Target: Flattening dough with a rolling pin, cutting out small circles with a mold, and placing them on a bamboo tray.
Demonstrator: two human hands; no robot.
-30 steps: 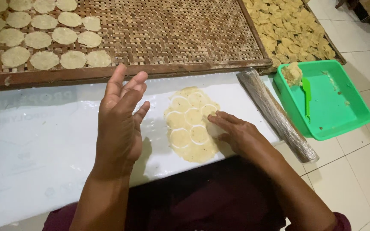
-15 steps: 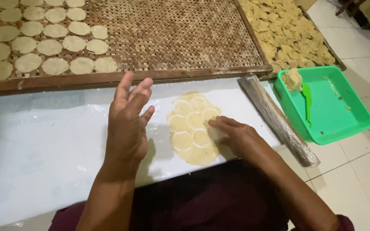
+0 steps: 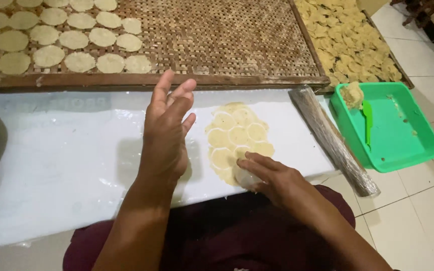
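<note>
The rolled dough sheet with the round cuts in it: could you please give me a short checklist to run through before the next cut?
1. Dough sheet lies flat on the white plastic-covered board: ok.
2. Right hand holds the round white cutter at the sheet's near edge: ok.
3. Left hand is lifted, open, clear of the dough: ok.
4. Uncut dough left under the cutter: cannot tell, the hand hides it.
5. Free space on the woven tray beside the laid-out dough rounds: ok.
6. Wrapped rolling pin lies clear of the sheet: ok.
</note>
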